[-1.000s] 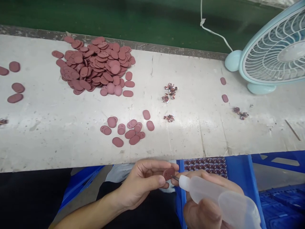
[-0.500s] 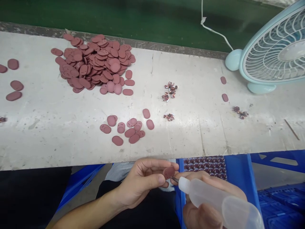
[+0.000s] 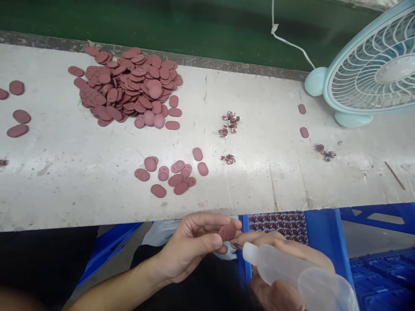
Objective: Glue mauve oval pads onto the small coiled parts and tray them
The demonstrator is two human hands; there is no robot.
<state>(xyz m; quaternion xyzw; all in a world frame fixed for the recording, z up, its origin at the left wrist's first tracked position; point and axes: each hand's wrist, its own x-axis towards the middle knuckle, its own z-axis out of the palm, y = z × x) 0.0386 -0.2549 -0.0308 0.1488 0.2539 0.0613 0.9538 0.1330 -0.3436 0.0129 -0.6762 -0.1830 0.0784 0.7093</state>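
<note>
Between the thumb and fingers of my left hand is a reddish-brown oval disc with small holes, held below the table's front edge. My right hand is wrapped round a translucent white squeeze bottle, whose thin dark tip points at the disc's lower edge. Whether the tip touches the disc I cannot tell. A large pile of similar discs lies at the back left of the white table, with a smaller scattered group nearer the front.
Small dark red and white figures lie mid-table, others farther right. A light blue fan stands at the back right. Below the edge is a blue crate with rows of small dark red pieces.
The whole view has shifted slightly, so most things sit a little farther left. My hands still hold the disc and the bottle, with the tip still beside the disc.
</note>
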